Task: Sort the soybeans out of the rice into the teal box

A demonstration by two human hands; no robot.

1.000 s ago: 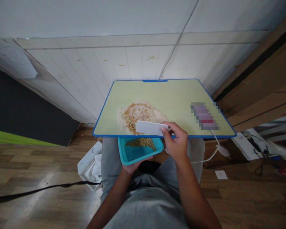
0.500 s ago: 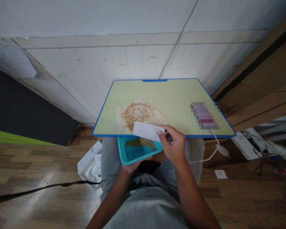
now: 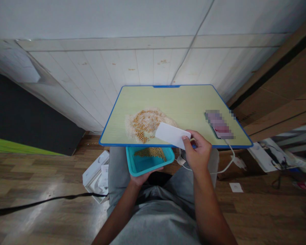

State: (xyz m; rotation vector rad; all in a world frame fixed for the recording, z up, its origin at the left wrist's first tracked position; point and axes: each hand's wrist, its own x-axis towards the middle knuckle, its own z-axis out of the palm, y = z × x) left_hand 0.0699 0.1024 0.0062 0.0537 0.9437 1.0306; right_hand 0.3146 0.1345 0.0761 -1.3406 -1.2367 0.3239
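My right hand [image 3: 197, 149] pinches a flat white card [image 3: 172, 134] between thumb and fingers. The card's far end reaches over the near side of a pile of pale grains [image 3: 165, 118] mixed with golden round beads [image 3: 142, 137]. The pile lies on a yellow-green folding tabletop [image 3: 191, 102] with a blue rim. Below the table's near edge, my left hand [image 3: 140, 177] supports a turquoise plastic tray [image 3: 140, 166] from underneath, most of its fingers hidden by it. More golden beads [image 3: 153, 153] lie inside the tray, towards its far side.
A phone-like device [image 3: 219, 126], partly pixelated, lies on the table's right side with a white cable [image 3: 228, 165] hanging off the edge. An open white box [image 3: 97, 177] sits on the floor at left. Brown cardboard [image 3: 280, 85] stands at right, a white wall behind.
My right hand and the card have moved to the right, away from over the tray and bead cluster. The left hand and tray have stayed in place.
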